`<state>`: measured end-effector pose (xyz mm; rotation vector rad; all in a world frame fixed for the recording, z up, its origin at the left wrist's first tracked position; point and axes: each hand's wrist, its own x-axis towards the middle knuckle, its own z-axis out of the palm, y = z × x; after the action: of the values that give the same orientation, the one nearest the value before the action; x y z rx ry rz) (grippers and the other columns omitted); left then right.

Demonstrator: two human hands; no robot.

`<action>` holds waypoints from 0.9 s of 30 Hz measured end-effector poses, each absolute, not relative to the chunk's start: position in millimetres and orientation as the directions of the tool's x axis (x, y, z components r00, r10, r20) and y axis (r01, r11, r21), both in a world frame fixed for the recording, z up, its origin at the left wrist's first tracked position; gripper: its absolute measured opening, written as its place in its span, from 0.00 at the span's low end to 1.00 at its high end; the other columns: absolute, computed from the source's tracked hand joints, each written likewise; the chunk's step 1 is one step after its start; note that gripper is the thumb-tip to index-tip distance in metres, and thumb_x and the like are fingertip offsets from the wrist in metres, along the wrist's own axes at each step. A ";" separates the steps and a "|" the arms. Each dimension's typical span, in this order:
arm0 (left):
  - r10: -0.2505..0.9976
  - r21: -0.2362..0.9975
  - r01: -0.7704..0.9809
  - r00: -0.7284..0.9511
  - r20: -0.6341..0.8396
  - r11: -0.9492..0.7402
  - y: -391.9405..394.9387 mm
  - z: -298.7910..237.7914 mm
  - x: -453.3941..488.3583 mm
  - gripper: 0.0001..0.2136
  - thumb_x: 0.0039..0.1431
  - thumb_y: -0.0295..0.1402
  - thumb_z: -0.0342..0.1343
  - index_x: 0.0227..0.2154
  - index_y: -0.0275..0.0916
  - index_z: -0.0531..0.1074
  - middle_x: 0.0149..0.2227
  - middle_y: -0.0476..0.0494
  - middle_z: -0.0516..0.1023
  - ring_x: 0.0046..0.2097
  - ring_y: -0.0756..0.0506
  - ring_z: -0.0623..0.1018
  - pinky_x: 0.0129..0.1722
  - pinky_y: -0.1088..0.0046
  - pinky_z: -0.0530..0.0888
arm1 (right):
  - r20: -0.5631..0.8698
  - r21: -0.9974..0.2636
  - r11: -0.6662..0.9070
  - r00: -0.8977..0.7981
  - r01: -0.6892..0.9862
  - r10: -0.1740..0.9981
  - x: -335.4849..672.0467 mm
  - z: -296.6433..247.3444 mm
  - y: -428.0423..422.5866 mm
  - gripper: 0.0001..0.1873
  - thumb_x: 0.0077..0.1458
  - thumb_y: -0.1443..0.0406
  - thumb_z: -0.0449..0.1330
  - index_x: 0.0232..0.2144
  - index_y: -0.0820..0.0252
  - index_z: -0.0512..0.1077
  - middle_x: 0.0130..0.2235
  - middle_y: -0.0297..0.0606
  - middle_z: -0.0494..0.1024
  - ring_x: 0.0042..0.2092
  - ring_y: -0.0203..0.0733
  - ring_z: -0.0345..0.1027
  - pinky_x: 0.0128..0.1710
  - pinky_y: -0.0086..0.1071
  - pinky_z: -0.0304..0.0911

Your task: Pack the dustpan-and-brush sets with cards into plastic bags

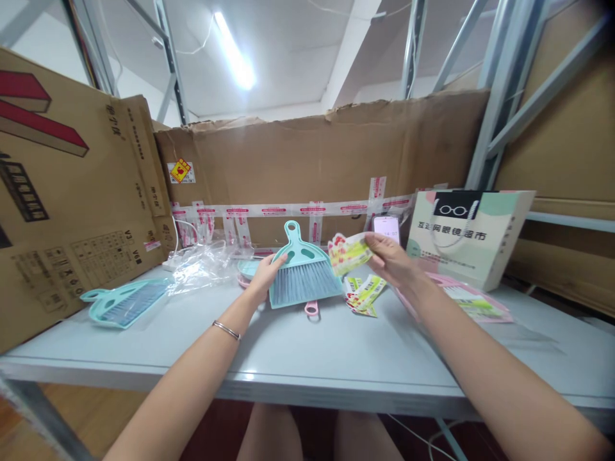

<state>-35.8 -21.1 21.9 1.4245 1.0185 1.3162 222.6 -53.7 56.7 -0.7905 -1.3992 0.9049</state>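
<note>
My left hand (268,274) is closed on the left edge of a mint-green dustpan and brush set (305,272), which is tilted up with its handle at the top and its grey-blue bristles facing me. In my right hand (390,256), pinched between thumb and fingers, is a printed label card (350,253) in yellow-green with red shapes. The card is held up at the dustpan's right side; whether the two touch I cannot tell. Below it, several similar cards (366,293) lie in a loose pile. A pink handle end (312,309) pokes out under the dustpan.
Another mint dustpan set (129,302) lies on the left of the table (288,358), beside crumpled clear plastic bags (204,262). On the right are a pink set with a card (473,301), a paper carrier bag (464,237) and an upright phone (386,227). Cardboard (288,160) walls the back.
</note>
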 end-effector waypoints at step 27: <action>0.939 0.973 -0.103 0.259 0.227 -0.207 -39.2 30.6 -24.0 0.21 0.33 0.34 0.67 0.34 0.34 0.70 0.34 0.42 0.77 0.36 0.43 0.76 0.39 0.65 0.71 | 0.558 -0.809 0.492 0.157 0.322 0.814 179.4 31.1 -56.6 0.13 0.43 0.56 0.61 0.26 0.58 0.64 0.23 0.29 0.69 0.21 0.32 0.61 0.23 0.29 0.59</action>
<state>-24.0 -39.2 30.6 1.4283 0.8392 1.1922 179.4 -56.6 31.1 -1.0661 -1.4258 0.4708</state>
